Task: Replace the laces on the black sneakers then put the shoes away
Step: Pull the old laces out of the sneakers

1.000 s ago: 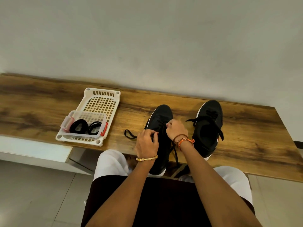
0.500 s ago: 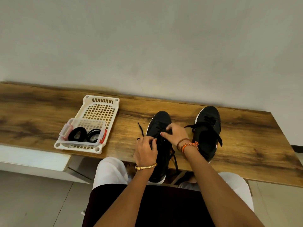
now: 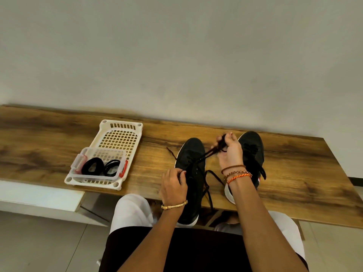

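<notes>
Plain pale wall (image 3: pixel 176 52), upper frame; dark-grained wooden bench (image 3: pixel 49 150) across the middle; grey tiled floor (image 3: pixel 39 244), lower left.

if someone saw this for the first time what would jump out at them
The right hand, raised over the wooden bench, pinches a black lace drawn taut from the near black sneaker, which the left hand grips at its eyelets. A second black sneaker sits to its right. At left, a white basket holds a clear box of coiled black laces.

Home: wooden bench (image 3: pixel 294 173), tiled floor (image 3: pixel 39 242)
</notes>
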